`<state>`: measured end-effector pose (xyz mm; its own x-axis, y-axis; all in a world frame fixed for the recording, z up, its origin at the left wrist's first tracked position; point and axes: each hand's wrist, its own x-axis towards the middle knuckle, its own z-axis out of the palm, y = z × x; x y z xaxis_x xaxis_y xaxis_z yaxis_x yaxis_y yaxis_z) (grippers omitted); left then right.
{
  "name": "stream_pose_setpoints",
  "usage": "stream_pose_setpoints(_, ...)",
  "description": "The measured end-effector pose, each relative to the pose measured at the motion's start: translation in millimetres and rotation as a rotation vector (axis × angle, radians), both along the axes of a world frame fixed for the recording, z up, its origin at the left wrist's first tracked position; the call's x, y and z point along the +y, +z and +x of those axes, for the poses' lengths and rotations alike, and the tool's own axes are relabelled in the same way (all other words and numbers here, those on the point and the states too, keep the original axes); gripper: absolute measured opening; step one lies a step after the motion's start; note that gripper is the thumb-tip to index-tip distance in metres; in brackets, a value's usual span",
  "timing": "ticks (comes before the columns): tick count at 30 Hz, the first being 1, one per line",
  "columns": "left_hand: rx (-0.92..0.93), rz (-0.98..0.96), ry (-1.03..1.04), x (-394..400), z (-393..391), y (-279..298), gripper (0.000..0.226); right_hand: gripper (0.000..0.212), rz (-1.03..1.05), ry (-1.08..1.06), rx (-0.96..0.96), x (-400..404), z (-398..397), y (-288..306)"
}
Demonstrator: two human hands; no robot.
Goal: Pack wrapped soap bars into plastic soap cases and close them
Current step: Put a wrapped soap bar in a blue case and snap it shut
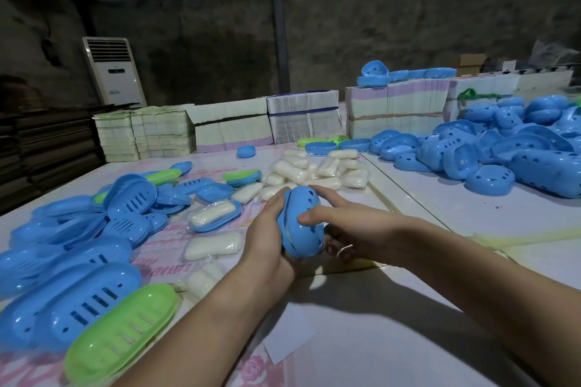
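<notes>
Both hands [301,226] clasp blue case [301,229].

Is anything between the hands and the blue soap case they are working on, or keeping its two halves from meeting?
Nothing visible. The left hand and right hand both grip the blue soap case directly, above the table. A narrow seam shows between its halves; whether wrapper is caught there cannot be told.
</notes>
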<state>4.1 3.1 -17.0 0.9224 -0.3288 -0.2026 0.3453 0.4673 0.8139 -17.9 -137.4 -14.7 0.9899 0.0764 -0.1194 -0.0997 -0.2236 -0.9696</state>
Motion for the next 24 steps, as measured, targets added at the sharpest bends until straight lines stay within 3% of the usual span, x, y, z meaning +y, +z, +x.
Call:
stream_pose_setpoints(2,0.013,0.028,0.000,0.1,1.3,-0.9,0.040,0.073,-0.033,-0.020,0.007,1.0,0.0,0.8)
stream_pose_setpoints(6,-0.064,0.068,0.038,-1.3,1.2,-2.8,0.016,0.064,-0.087,-0.045,0.011,4.1,-1.8,-0.3)
stream_pose_setpoints(14,-0.199,0.150,0.022,-1.0,4.0,-5.8,0.023,0.056,-0.025,-0.073,0.040,5.7,-4.0,-0.4)
stream_pose_setpoints(24,-0.183,0.119,0.033,-1.1,3.8,-6.2,0.015,0.063,-0.025,-0.087,0.016,10.0,-3.1,-4.6)
